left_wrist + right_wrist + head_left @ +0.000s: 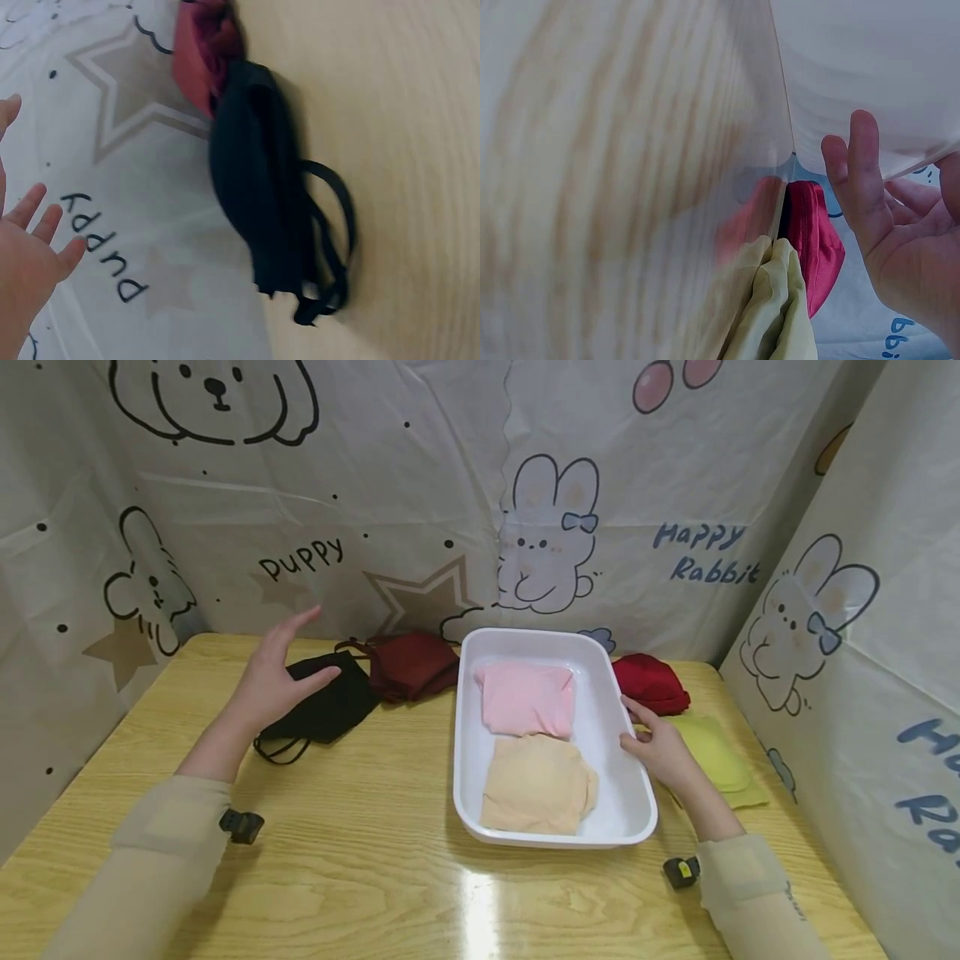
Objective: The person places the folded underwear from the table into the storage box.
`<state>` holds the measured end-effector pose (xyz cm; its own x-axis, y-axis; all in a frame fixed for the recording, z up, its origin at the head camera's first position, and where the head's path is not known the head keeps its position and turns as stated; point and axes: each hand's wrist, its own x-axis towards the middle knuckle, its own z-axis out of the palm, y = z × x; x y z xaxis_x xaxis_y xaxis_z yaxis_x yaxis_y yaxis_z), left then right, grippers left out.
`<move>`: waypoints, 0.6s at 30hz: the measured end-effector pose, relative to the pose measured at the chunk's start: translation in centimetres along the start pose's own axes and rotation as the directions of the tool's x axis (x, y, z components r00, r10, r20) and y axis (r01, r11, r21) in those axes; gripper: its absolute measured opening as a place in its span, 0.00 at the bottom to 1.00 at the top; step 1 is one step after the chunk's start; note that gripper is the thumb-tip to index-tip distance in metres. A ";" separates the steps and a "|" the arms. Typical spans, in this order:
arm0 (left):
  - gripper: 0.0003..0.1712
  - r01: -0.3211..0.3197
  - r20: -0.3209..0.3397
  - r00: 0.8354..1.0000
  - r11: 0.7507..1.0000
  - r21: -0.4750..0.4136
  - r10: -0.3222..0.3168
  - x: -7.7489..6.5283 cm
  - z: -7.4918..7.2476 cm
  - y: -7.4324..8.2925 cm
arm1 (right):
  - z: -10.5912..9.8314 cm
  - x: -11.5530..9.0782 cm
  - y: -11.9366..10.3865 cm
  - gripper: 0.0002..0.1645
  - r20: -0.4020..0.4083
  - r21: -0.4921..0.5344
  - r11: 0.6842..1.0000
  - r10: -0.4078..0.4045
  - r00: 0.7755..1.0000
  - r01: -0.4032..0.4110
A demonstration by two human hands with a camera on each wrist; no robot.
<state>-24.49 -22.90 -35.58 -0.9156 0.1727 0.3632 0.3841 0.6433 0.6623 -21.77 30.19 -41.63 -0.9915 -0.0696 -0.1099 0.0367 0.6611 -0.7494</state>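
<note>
A white plastic tray (pixel 467 735) sits on the table, holding a folded pink cloth (pixel 527 700) at the far end and a folded beige cloth (pixel 536 785) nearer. My right hand (pixel 663 747) grips the tray's right rim; in the right wrist view its fingers lie along the outer wall. My left hand (pixel 272 685) is raised above a black cloth item (pixel 333 706) with thin looped straps, thumb and fingers spread apart and nothing held. Only part of that hand shows in the left wrist view, well apart from the black item.
A dark red cloth item (pixel 415 667) with a strap lies left of the tray, touching the black one. Right of the tray are a bright red cloth item (pixel 651 683) and a yellow one (pixel 708 756). A printed sheet (pixel 420 485) hangs behind the wooden table (pixel 352 868).
</note>
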 end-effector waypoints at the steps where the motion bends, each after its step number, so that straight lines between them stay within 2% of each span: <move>1: 0.47 0.008 0.015 1.000 1.000 0.000 -0.008 0.0 0.1 -0.4 | 0.0 0.0 0.0 0.40 0.001 0.002 1.000 -0.001 1.000 0.001; 6: 0.50 0.038 0.081 0.996 0.999 0.019 -0.040 0.0 0.5 -2.1 | 0.0 0.0 -0.1 0.39 0.001 0.008 1.000 -0.005 1.000 0.005; 18: 0.50 0.070 0.170 0.982 0.994 0.086 -0.084 0.2 0.6 -4.8 | 0.0 0.0 0.0 0.40 -0.001 0.021 1.000 -0.004 1.000 0.004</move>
<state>-26.54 -25.46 -39.09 -0.9516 0.2421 0.1895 0.3070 0.7157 0.6273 -21.76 30.19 -41.64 -0.9917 -0.0715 -0.1069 0.0358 0.6450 -0.7634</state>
